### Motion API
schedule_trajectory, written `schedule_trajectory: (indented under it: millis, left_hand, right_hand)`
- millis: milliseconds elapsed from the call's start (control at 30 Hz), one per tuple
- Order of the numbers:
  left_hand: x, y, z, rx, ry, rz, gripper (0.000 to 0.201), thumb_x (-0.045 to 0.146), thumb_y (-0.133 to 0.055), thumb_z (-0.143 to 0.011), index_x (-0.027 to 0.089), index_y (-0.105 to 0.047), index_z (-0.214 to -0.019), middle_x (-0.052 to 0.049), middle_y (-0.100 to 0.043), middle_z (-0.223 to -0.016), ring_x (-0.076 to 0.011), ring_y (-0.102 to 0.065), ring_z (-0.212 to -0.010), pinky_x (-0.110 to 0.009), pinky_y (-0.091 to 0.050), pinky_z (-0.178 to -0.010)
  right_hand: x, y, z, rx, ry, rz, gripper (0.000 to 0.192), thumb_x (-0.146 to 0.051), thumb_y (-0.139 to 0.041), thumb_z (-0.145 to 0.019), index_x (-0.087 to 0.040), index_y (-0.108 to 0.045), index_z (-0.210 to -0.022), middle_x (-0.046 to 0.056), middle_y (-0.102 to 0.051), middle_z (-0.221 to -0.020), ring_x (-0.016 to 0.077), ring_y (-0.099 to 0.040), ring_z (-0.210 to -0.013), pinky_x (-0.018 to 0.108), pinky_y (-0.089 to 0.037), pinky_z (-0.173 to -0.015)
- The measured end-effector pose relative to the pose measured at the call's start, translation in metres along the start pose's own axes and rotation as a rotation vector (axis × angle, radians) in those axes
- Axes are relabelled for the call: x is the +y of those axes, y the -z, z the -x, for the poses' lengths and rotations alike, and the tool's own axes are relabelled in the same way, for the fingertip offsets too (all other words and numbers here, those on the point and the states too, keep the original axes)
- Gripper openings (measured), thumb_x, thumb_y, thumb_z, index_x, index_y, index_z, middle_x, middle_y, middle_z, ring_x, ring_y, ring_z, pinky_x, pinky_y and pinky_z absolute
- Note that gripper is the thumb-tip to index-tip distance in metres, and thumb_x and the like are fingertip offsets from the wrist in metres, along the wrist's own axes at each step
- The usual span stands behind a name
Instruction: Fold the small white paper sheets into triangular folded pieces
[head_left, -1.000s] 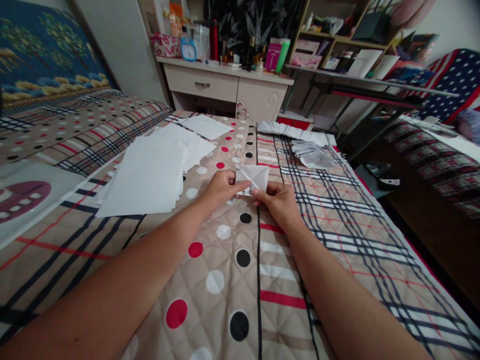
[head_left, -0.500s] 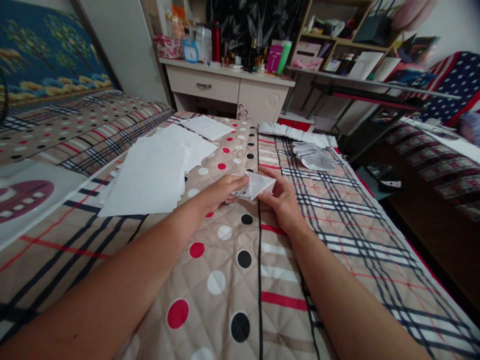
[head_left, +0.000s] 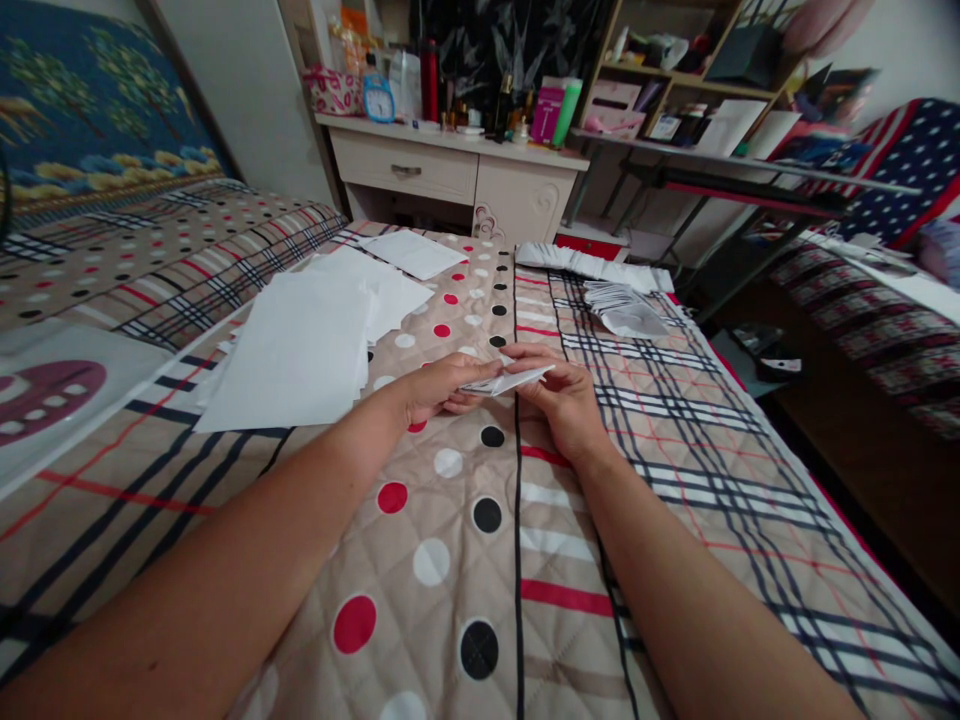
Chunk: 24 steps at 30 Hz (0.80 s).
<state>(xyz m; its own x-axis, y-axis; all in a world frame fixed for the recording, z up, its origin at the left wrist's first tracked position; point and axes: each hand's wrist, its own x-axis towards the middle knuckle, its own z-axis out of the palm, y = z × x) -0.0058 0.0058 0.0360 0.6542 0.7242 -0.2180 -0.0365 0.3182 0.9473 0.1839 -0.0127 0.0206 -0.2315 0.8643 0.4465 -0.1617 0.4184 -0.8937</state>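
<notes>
I am seeing L hand (head_left: 431, 388) & R hand (head_left: 562, 400) pinching the folded paper (head_left: 519, 381) btwn their fingers (head_left: 532, 351), over the bed (head_left: 427, 620), prob. for keeping creases flat; sheets (head_left: 289, 350) are lying near L arm (head_left: 247, 530), prob. for easy reach.

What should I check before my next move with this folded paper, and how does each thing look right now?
1. Left hand gripping the folded paper: ok, at its left end.
2. Right hand on the folded paper: ok, at its right end.
3. Creases pressed sharp: cannot tell; fingers and the low angle hide them.
4. Stack of white sheets apart from the left hand: ok.
5. Stack squared up: not ok, its edges are uneven.
6. Pile of folded pieces apart from the right hand: ok, beyond it.
</notes>
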Motion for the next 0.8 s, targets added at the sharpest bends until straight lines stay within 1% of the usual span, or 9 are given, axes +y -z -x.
schedule_trajectory:
  millis: [67,200,267,367,467,533,600,667,800]
  left_hand:
    - [-0.002,-0.001,-0.002,0.039,0.011,-0.068,0.047,0.055,-0.068,-0.081,0.011,-0.053,-0.076,0.003,-0.039,-0.053,-0.0018,-0.028,-0.039,-0.012,-0.019,-0.035]
    - [-0.009,-0.003,-0.010,0.263,-0.046,-0.118,0.030,0.037,-0.064,-0.084,0.008,-0.058,-0.080,-0.006,-0.057,-0.066,-0.0058,-0.047,-0.048,-0.013,-0.033,-0.041]
    - [-0.012,-0.002,-0.013,0.356,-0.109,-0.043,0.033,0.042,-0.062,-0.086,0.009,-0.057,-0.081,-0.006,-0.059,-0.070,-0.0074,-0.051,-0.052,-0.015,-0.038,-0.044]
    - [-0.013,0.001,-0.015,0.432,-0.192,0.097,0.045,0.055,-0.058,-0.087,0.010,-0.058,-0.086,-0.006,-0.060,-0.073,-0.0113,-0.056,-0.057,-0.019,-0.047,-0.049]
    - [-0.011,0.004,-0.013,0.418,-0.209,0.027,0.059,0.066,-0.070,-0.074,0.009,-0.063,-0.089,-0.008,-0.063,-0.077,-0.0134,-0.059,-0.062,-0.020,-0.049,-0.051]
    - [-0.009,0.006,-0.010,0.374,-0.190,-0.127,0.061,0.061,-0.083,-0.063,0.008,-0.065,-0.088,-0.008,-0.064,-0.076,-0.0119,-0.057,-0.061,-0.018,-0.046,-0.050]
    - [-0.007,0.008,-0.007,0.334,-0.145,-0.266,0.051,0.049,-0.088,-0.061,0.007,-0.067,-0.082,-0.006,-0.062,-0.070,-0.0091,-0.054,-0.056,-0.016,-0.043,-0.049]
    - [-0.005,0.011,-0.005,0.301,-0.094,-0.361,0.036,0.037,-0.085,-0.067,0.008,-0.067,-0.077,-0.003,-0.060,-0.064,-0.0069,-0.051,-0.053,-0.014,-0.040,-0.047]
    - [-0.005,0.017,-0.005,0.260,-0.057,-0.472,0.024,0.027,-0.081,-0.069,0.009,-0.068,-0.076,-0.001,-0.058,-0.060,-0.0048,-0.046,-0.049,-0.012,-0.032,-0.044]
  right_hand:
    - [-0.002,-0.001,0.001,0.076,-0.045,0.018,0.011,-0.026,-0.077,-0.078,-0.019,-0.077,-0.087,0.006,-0.067,-0.107,0.0175,-0.062,-0.099,0.028,-0.049,-0.089]
    - [-0.002,-0.001,0.001,0.241,-0.148,0.002,0.022,-0.035,-0.078,-0.074,-0.014,-0.072,-0.079,0.005,-0.066,-0.082,0.0139,-0.059,-0.072,0.024,-0.048,-0.068]
    - [-0.001,0.000,0.001,0.256,-0.216,-0.049,0.028,-0.037,-0.078,-0.071,-0.013,-0.072,-0.084,0.005,-0.067,-0.082,0.0141,-0.058,-0.070,0.024,-0.047,-0.066]
    - [0.002,0.003,0.000,0.192,-0.389,-0.144,0.037,-0.037,-0.078,-0.065,-0.012,-0.072,-0.092,0.006,-0.067,-0.083,0.0151,-0.059,-0.069,0.023,-0.046,-0.062]
    - [0.003,0.008,0.000,0.091,-0.519,-0.142,0.036,-0.033,-0.076,-0.061,-0.009,-0.071,-0.087,0.007,-0.066,-0.078,0.0136,-0.056,-0.062,0.021,-0.041,-0.056]
    - [0.002,0.010,0.000,0.041,-0.549,-0.077,0.033,-0.034,-0.074,-0.061,-0.008,-0.069,-0.081,0.006,-0.062,-0.071,0.0115,-0.051,-0.056,0.020,-0.036,-0.051]
    - [0.002,0.010,0.000,0.033,-0.522,0.041,0.031,-0.038,-0.074,-0.064,-0.010,-0.062,-0.071,0.003,-0.055,-0.062,0.0089,-0.044,-0.051,0.020,-0.030,-0.048]
    - [0.004,0.011,0.000,0.042,-0.451,0.205,0.036,-0.042,-0.073,-0.068,-0.011,-0.054,-0.064,0.000,-0.049,-0.058,0.0073,-0.038,-0.050,0.020,-0.026,-0.046]
    - [0.009,0.015,-0.002,-0.015,-0.341,0.438,0.032,-0.041,-0.073,-0.071,-0.010,-0.064,-0.073,0.002,-0.058,-0.067,0.0094,-0.046,-0.058,0.021,-0.031,-0.051]
